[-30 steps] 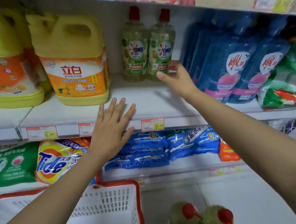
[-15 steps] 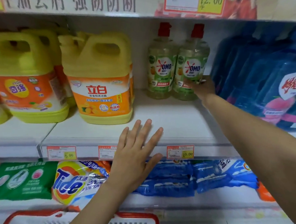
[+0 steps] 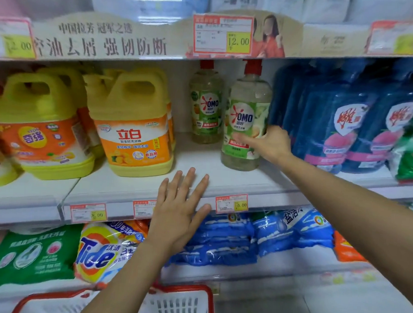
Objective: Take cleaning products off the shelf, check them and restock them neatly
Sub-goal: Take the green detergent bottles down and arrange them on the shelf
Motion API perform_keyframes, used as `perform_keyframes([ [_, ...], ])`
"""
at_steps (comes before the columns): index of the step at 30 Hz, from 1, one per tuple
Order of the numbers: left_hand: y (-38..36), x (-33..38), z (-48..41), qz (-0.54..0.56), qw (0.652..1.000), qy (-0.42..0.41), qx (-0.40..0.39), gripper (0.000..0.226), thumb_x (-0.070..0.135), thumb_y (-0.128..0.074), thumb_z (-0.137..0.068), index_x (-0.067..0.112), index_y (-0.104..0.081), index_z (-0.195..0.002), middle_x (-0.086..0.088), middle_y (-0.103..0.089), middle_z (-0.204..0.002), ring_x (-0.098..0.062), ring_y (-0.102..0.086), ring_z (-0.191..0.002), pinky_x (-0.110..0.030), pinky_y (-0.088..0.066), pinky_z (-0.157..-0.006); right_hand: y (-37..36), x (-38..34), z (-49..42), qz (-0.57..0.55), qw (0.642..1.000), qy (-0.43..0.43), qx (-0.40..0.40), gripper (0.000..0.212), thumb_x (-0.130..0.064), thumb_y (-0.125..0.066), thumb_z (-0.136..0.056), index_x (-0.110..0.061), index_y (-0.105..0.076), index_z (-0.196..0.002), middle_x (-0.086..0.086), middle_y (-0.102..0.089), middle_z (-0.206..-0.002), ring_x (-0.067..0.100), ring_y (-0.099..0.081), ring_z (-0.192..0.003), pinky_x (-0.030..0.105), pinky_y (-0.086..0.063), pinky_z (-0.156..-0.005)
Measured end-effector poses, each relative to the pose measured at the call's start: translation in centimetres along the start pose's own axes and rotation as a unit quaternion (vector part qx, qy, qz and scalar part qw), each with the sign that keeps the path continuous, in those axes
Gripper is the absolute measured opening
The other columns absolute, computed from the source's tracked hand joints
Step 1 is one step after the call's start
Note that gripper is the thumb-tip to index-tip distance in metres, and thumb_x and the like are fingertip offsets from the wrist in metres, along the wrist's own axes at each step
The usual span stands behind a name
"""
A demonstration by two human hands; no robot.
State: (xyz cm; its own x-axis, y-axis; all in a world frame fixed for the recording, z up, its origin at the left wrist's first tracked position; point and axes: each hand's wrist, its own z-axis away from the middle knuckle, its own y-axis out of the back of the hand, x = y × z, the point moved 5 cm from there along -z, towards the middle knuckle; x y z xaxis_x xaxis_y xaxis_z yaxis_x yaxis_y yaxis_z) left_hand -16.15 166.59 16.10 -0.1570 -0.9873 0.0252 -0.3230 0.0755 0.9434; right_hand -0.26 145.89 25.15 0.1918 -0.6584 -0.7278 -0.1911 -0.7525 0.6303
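The left arm is reaching forward, the left grip [image 3: 178, 210] facing palm down with fingers straight and spread. The right arm is stretching further in, the right grip [image 3: 268, 143] curling round a bottle [image 3: 248, 98].

Near bottle [image 3: 245, 125]: green label, red "OMO". Far bottle [image 3: 206, 108]: same "OMO". Yellow jug [image 3: 130, 138]: red "立白" on the orange label, small "食品用" badge. Left jug [image 3: 34, 137]: "奇强". Blue pouch [image 3: 346, 120]: red "雕牌". Bag [image 3: 104, 254]: "Tide", "汰渍". Banner [image 3: 99, 43]: "中国拉芳 冠军之选", big "控油去屑 强韧防断". Upper tag [image 3: 222, 35] on the banner: "12.00". On the shelf [image 3: 136, 188] edge, right tag [image 3: 231, 203]: "10.00", left tag [image 3: 88, 213]: "8.00". Tag fine print is unreadable.
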Motion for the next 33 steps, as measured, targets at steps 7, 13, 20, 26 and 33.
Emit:
perform_keyframes([
  [7, 4.0, 2.4, 1.1, 0.311, 0.948, 0.067, 0.024, 0.086, 0.077, -0.005, -0.083, 0.030, -0.007, -0.154, 0.010, 0.000, -0.162, -0.003, 0.006, -0.148, -0.020, 0.011, -0.117, 2.1, -1.4, 6.4, -0.267, 0.948, -0.131, -0.108, 0.058, -0.066, -0.071, -0.073, -0.017, -0.073, -0.103, -0.001, -0.075, -0.096, 0.007, -0.070, -0.081, 0.016, -0.052, -0.063],
  [13, 9.4, 7.5, 2.9, 0.673, 0.715, 0.187, -0.030, 0.052, 0.070, -0.048, -0.079, 0.031, -0.062, -0.111, 0.006, -0.071, -0.113, -0.008, -0.068, -0.100, -0.031, -0.053, -0.089, 4.2, -1.1, 14.7, -0.301, 0.925, -0.137, -0.187, 0.052, -0.062, -0.063, -0.081, -0.017, -0.073, -0.105, 0.002, -0.078, -0.092, 0.015, -0.075, -0.087, 0.028, -0.057, -0.076],
  [20, 6.1, 11.6, 8.8, 0.697, 0.679, 0.212, -0.095, 0.067, 0.044, -0.085, -0.063, 0.018, -0.061, -0.120, -0.003, -0.074, -0.109, -0.023, -0.072, -0.097, -0.047, -0.056, -0.091, 6.4, 2.2, 21.6, -0.258, 0.939, -0.097, -0.206, 0.063, -0.069, -0.043, -0.078, -0.020, -0.074, -0.103, -0.003, -0.078, -0.095, 0.013, -0.072, -0.089, 0.024, -0.054, -0.078],
  [26, 5.7, 15.3, 11.7, 0.708, 0.662, 0.175, -0.174, 0.054, 0.039, -0.073, -0.081, 0.010, -0.060, -0.125, -0.009, -0.072, -0.116, -0.028, -0.068, -0.107, -0.041, -0.055, -0.093, 5.4, 3.0, 25.3, -0.565, 0.751, -0.203, -0.274, 0.065, -0.059, -0.041, -0.091, -0.010, -0.059, -0.130, 0.021, -0.067, -0.123, 0.034, -0.067, -0.111, 0.046, -0.054, -0.095],
  [33, 7.2, 18.7, 11.8, 0.528, 0.835, 0.122, -0.096, 0.063, 0.071, -0.068, -0.049, 0.055, -0.051, -0.108, 0.033, -0.064, -0.099, 0.014, -0.059, -0.092, -0.011, -0.049, -0.077, 7.7, 5.0, 25.9, -0.499, 0.847, -0.178, -0.051, 0.056, -0.035, -0.070, -0.089, -0.017, -0.043, -0.135, 0.015, -0.066, -0.118, 0.029, -0.071, -0.099, 0.041, -0.061, -0.077],
])
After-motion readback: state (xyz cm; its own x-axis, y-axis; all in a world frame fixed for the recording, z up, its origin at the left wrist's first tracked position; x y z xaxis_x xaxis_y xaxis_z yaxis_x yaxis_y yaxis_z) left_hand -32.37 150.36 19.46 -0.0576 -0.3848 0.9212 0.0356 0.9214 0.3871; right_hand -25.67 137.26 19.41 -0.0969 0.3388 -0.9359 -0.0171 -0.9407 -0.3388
